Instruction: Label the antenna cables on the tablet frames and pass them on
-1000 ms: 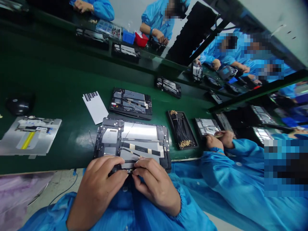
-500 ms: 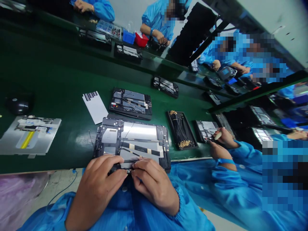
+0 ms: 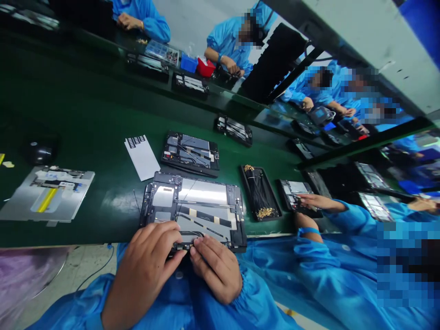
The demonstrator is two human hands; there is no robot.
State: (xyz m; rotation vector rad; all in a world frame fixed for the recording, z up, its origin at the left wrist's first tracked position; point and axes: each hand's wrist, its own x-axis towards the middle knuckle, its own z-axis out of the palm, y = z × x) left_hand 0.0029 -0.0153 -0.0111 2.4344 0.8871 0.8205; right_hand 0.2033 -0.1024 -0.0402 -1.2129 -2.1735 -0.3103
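An opened tablet (image 3: 202,192), its metal plates, flat cables and dark frame exposed, lies at the table's front edge before me. My left hand (image 3: 151,256) is at its near edge, thumb and fingers closed around a small dark spot on the rim; what they pinch is hidden. Beside it, my right hand (image 3: 218,268) has its fingers pressed together, fingertips on the same edge near a thin dark cable. I cannot make out what lies under them. Both hands touch the tablet.
Behind lie a second opened tablet (image 3: 190,153) and a white card (image 3: 142,158). A black tray (image 3: 277,208) of gold-tipped cables stands right. Left are a metal-backed panel (image 3: 74,201) and a black mouse (image 3: 39,149). A co-worker's hand (image 3: 319,201) works on another tablet at right.
The view has shifted slightly, so the scene sits lower. My right fingers have straightened and lie flatter at the edge; my left thumb has lifted a little. The co-worker's hand has changed position.
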